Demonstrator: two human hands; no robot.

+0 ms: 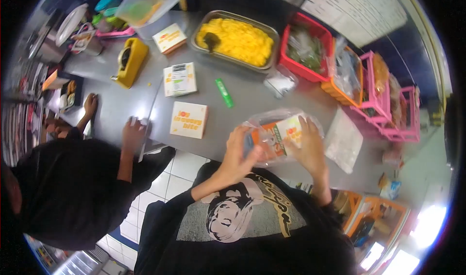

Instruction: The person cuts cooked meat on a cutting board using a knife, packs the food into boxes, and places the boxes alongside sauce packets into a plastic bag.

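Note:
Close to my body, a clear plastic bag (pixel 310 117) surrounds a small white carton box (pixel 292 128) with orange print and an orange-and-green piece (pixel 275 141) beside it. My right hand (pixel 310 151) grips the box from the right, thumb on its near side. At the bag's left edge, my left hand (pixel 240 151) holds the plastic, slightly blurred. Left of my hands lies a closed white box with orange lettering (pixel 189 120). Behind it are another white box (pixel 180 79) with a barcode label and a green stick-shaped packet (pixel 224 93).
A steel tray of yellow food (pixel 235 39) with a black utensil stands at the back. Red (pixel 326 71), orange and pink baskets line the right. A white packet (pixel 343 140) lies right of my hands. A yellow tape dispenser (pixel 130 64) and a co-worker's hand (pixel 133 134) are left.

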